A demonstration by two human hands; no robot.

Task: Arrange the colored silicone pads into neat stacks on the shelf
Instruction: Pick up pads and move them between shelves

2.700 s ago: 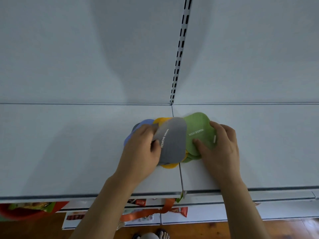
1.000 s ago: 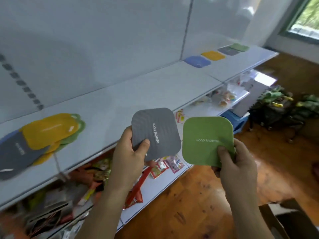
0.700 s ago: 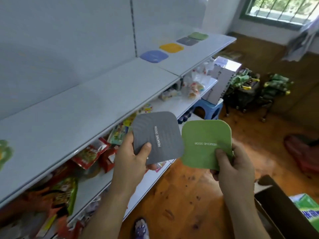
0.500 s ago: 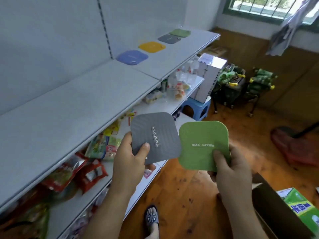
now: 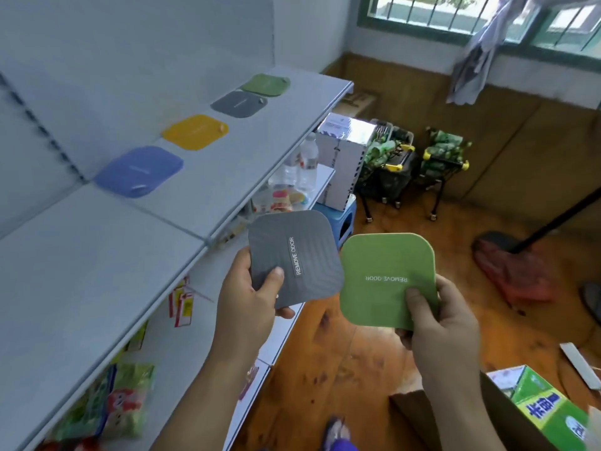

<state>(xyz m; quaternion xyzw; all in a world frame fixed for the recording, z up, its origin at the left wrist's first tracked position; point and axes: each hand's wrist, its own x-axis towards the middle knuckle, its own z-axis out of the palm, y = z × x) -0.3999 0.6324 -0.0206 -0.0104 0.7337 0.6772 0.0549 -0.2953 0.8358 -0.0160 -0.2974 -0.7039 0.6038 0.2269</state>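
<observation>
Silicone pads were held one in each hand: the left hand (image 5: pixel 247 297) pinched a grey pad (image 5: pixel 294 257), the right hand (image 5: pixel 439 323) a green pad (image 5: pixel 387 278), both out in front of the shelf (image 5: pixel 97 255) and not yet placed. Up at eleven to twelve o'clock four piles already lay in a row: a blue pile (image 5: pixel 140 170), a yellow pile (image 5: pixel 195 131), a grey pile (image 5: pixel 239 104) and a green pile (image 5: pixel 266 84). I judged the sorting well begun, with these two left to add. Both held pads read "REMOVE ODOR", the green one's upside down.
</observation>
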